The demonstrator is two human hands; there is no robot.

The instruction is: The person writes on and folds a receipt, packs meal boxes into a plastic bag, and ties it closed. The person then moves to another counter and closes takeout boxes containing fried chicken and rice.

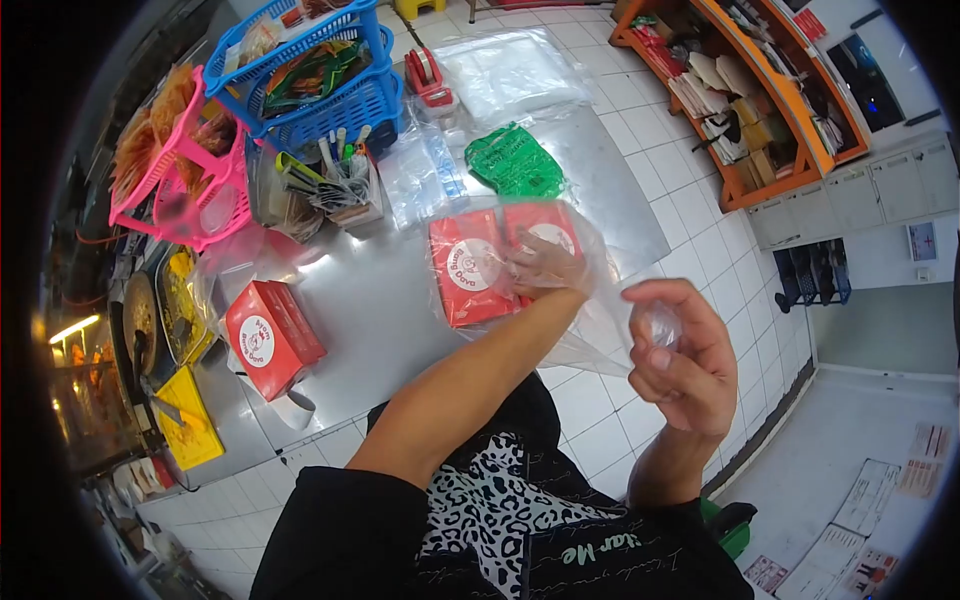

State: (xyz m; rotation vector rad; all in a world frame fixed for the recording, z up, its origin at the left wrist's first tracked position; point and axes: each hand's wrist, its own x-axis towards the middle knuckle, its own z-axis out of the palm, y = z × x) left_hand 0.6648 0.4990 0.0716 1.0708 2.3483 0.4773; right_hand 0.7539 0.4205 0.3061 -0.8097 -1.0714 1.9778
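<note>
At the right of the centre, I have my right hand (685, 355) with its fingers curled around the edge of a clear plastic bag (600, 325). My left hand (545, 262) is in the centre, seen through this plastic, its fingers spread against the red boxes (470, 265); their exact hold I cannot tell. These boxes lie inside the bag, upon the metal table (365, 300). At left of centre, more red boxes (270, 340) stand near a yellow cutting board (188, 425). Just beyond the bag lies a green plastic bundle (515, 163). Farther, at upper left, are pink baskets (238, 190) and blue baskets (325, 128); an orange shelf (735, 95) is at upper right.
</note>
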